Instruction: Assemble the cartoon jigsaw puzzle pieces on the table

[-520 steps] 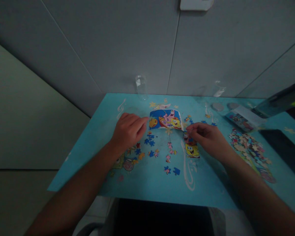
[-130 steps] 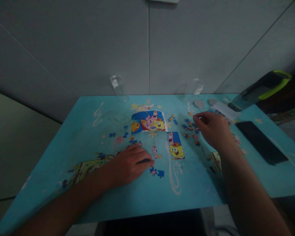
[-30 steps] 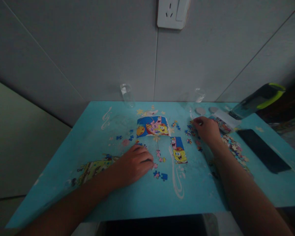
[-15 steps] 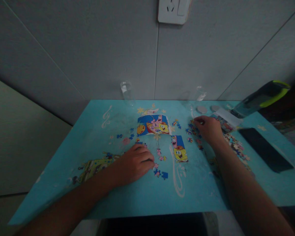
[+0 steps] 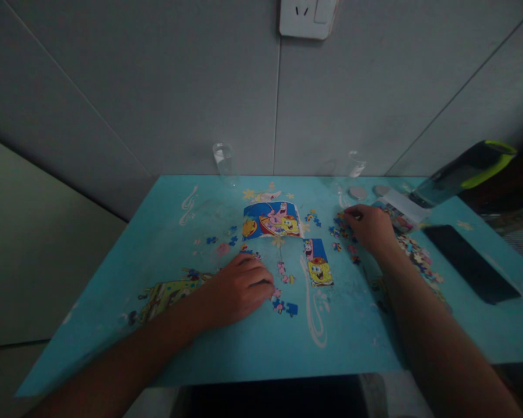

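My left hand rests on the blue table with its fingers curled and closed; what lies under the fingertips is hidden. Small pink jigsaw pieces and blue jigsaw pieces lie just right of it. My right hand is pinched at a group of loose jigsaw pieces; a piece seems to be between thumb and finger, mostly hidden. Between the hands are a cartoon picture sheet and a joined strip of puzzle with a yellow figure.
A heap of mixed pieces lies beside my right forearm, next to a dark phone-like slab. Behind stand a box, a bottle, round lids and clear containers. A wall bounds the table.
Both hands stay almost in place. The view has shifted very slightly; no piece has visibly moved.
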Tool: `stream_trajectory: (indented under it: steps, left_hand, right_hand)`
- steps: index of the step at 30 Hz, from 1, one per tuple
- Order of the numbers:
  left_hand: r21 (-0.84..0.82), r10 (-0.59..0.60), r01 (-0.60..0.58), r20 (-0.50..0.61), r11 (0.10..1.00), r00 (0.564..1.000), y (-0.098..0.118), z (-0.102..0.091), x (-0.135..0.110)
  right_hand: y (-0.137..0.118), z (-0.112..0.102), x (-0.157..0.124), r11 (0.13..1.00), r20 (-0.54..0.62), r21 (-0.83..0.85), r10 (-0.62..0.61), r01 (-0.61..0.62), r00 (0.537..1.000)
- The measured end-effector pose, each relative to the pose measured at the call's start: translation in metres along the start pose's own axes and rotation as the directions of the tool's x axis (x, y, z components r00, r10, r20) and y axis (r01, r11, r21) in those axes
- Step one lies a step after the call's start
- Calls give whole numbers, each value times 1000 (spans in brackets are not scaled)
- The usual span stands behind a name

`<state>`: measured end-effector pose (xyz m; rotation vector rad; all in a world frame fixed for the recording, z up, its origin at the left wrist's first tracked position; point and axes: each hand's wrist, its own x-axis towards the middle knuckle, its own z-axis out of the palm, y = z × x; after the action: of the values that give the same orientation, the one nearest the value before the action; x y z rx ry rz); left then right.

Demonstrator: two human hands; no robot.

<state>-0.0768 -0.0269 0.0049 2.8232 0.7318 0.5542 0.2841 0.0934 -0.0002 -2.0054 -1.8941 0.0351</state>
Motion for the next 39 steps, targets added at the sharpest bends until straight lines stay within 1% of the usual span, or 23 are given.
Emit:
stream_trajectory:
  steps: [7, 14, 25, 31, 39]
  left_hand:
    - [-18, -53, 53, -1, 998, 999, -1, 1, -3]
    - [-26, -30, 30, -18, 999, 999, -2, 2, -1]
    - [7, -21, 21, -12, 1000, 1000, 0, 5, 1]
    - [45, -23, 21, 49, 999, 999, -1, 6, -1]
    - [31, -14, 14, 20, 999, 1000, 0, 7, -1]
  right_hand:
    - [2, 2, 2, 1000, 19, -13, -16, 16, 1000]
    - [3, 3, 3, 999, 21, -37, -20, 21, 1000]
    - [3, 3, 2, 999, 28, -51, -12, 13, 1000]
    - [2, 2, 2, 998, 41, -60, -22, 24, 999]
    - [-2, 0, -1, 995, 12, -88, -46, 47, 999]
